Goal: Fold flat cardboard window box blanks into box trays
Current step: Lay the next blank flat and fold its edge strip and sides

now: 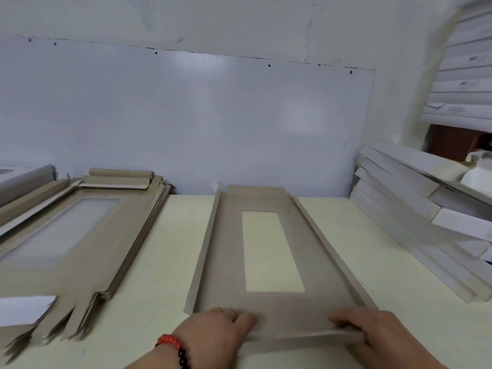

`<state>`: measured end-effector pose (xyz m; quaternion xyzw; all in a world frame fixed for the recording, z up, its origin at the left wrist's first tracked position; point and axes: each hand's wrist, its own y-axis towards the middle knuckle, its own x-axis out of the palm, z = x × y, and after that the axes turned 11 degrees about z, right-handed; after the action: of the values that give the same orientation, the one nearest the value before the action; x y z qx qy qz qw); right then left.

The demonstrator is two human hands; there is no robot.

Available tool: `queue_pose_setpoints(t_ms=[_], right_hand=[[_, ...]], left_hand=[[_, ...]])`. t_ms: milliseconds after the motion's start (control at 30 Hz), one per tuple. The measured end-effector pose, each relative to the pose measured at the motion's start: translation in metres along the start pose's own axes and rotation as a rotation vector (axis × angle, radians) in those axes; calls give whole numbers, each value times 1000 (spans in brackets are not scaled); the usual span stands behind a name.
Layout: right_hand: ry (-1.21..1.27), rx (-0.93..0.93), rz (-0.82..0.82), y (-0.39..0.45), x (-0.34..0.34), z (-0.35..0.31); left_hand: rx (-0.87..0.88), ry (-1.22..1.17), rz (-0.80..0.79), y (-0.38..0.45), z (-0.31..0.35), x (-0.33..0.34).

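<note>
A brown cardboard window box blank lies lengthwise on the pale table in front of me, its rectangular window showing the tabletop. Its two long side flaps stand partly raised. My left hand, with a ring and a red and black bead bracelet, holds the near left corner of the blank. My right hand holds the near right corner. Between both hands the near end flap is bent up towards me, thumbs on the inner face.
A stack of flat brown window blanks lies at the left, fanned at its near end. Folded white and grey boxes are piled at the right against the wall. A white wall panel closes the back of the table.
</note>
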<state>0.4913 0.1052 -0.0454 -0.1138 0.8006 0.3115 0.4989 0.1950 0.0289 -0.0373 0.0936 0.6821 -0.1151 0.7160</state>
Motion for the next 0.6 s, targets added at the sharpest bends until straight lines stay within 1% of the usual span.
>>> queue_pose_setpoints(t_ms=[33,100,267,300,367,433,533,600], right_hand=[[57,81,13,-2,-1,0],[116,155,104,-6,2,4],[253,404,314,2,16,2],[259,450,335,6,22,2],[253,525,325,17,28,-5],[171,540,267,26,35,-10],[-40,490,236,41,45,-18],[-210,433,163,50,57,-23]], left_hand=[[-19,19,39,0,-2,-2],[-68,8,118,-2,-7,-6],[-202,-227,355,4,-14,-12],[-236,-255,400,9,-14,-11],[-303,-228,465,22,-13,-5],[-363,-169,475,36,-10,3],[-420,-136,442,56,-4,15],[-425,-94,389,66,3,22]])
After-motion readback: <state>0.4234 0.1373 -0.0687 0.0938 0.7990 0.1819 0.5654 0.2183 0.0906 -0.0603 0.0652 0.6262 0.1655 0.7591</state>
